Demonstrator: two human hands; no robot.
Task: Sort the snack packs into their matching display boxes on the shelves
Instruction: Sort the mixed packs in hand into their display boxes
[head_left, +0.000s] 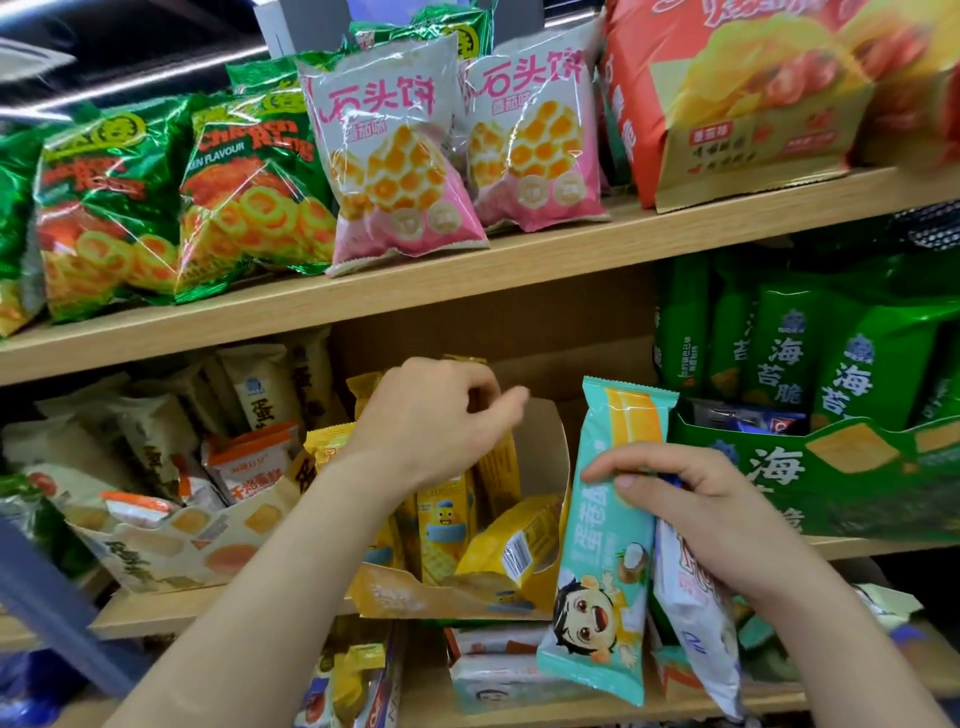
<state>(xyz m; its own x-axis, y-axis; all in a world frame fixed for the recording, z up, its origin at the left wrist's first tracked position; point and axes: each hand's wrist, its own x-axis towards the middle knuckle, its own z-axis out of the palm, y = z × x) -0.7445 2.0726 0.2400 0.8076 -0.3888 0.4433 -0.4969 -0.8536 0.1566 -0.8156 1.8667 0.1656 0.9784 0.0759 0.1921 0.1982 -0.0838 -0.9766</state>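
Observation:
My left hand (434, 423) reaches over the yellow display box (545, 452) on the middle shelf, its fingers curled at the top of an upright yellow snack pack (498, 467). Several more yellow packs (511, 548) stand or lie inside that box. My right hand (691, 499) grips a teal pack with a cartoon child (605, 561) and a white pack (693, 613) together, just right of the yellow box. The green seaweed display box (852, 467) is right behind that hand.
Green chicken-ring bags (249, 197), pink-and-white bags (400, 150) and a red chip bag (737, 93) stand on the top shelf. A cream box with orange-and-white packs (171, 540) sits left of the yellow box. More packs (498, 670) lie on the shelf below.

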